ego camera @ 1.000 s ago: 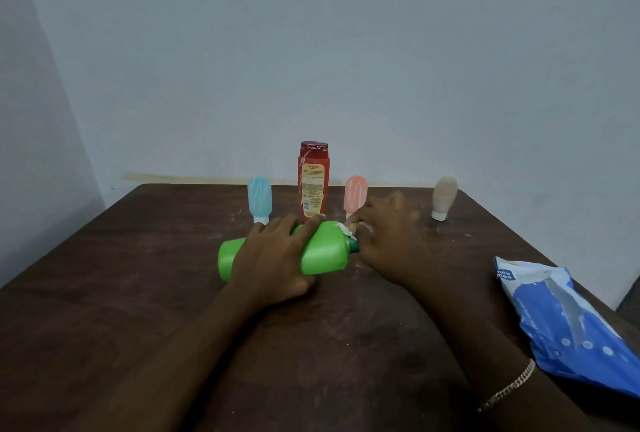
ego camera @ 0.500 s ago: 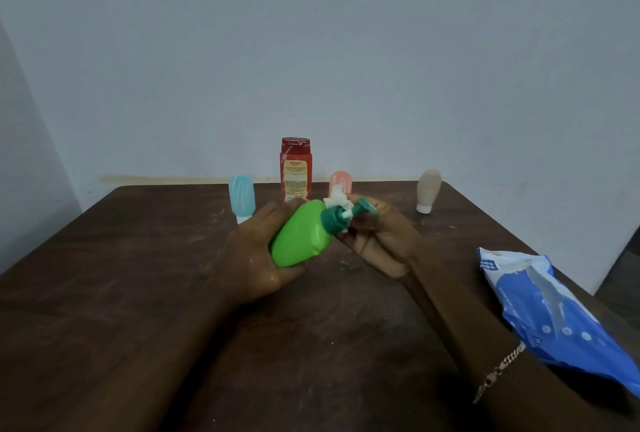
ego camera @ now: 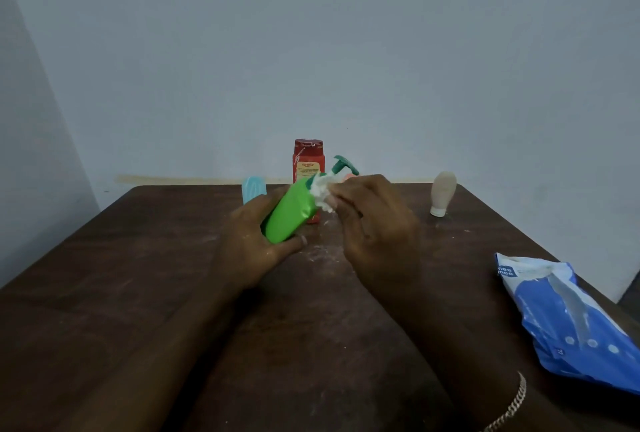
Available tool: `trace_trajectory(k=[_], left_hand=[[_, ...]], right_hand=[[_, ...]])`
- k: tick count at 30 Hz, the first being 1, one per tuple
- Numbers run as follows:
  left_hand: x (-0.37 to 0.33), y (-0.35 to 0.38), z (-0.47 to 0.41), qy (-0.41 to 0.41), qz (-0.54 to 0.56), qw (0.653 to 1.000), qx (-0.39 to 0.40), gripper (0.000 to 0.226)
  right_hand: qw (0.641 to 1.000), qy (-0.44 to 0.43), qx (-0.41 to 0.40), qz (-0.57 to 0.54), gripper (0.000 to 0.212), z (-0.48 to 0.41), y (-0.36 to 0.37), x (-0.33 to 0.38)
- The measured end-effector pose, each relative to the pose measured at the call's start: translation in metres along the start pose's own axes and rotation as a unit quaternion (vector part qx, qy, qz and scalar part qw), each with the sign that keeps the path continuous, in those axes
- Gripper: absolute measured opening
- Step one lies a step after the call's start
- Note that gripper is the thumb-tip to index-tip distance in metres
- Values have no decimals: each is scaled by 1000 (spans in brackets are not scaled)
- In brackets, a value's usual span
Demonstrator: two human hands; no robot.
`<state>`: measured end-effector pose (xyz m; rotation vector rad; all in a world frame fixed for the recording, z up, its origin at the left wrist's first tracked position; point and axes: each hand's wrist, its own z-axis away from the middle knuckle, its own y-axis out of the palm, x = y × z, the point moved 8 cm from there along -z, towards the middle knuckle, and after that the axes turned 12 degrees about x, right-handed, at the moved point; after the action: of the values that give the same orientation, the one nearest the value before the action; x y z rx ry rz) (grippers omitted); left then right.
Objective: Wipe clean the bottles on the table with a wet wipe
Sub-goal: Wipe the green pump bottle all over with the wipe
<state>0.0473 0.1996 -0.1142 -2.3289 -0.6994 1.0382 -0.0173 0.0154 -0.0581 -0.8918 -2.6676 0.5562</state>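
Left grip (ego camera: 249, 244) curled round the green bottle (ego camera: 289, 215), right grip (ego camera: 374, 224) pinching the wet wipe (ego camera: 320, 192) at its neck — bottle, flat on the worktop (ego camera: 138, 276) a second ago, now lifted toward the far edge, tilted — wiping likely at pump end.

Prob. home rm: bare wall (ego camera: 346, 51), table (ego camera: 138, 276)

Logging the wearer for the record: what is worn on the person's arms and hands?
Both forearms are bare, no sleeves in view. Neither the left hand nor the right hand wears a glove. A pale metal chain-link bracelet circles the right wrist.
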Motion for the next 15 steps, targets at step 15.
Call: trace_trajectory(k=[15], left_hand=[[-5, 10, 0, -9, -28, 998, 60, 71]], right_hand=[[983, -35, 23, 179, 22, -8, -5, 5]])
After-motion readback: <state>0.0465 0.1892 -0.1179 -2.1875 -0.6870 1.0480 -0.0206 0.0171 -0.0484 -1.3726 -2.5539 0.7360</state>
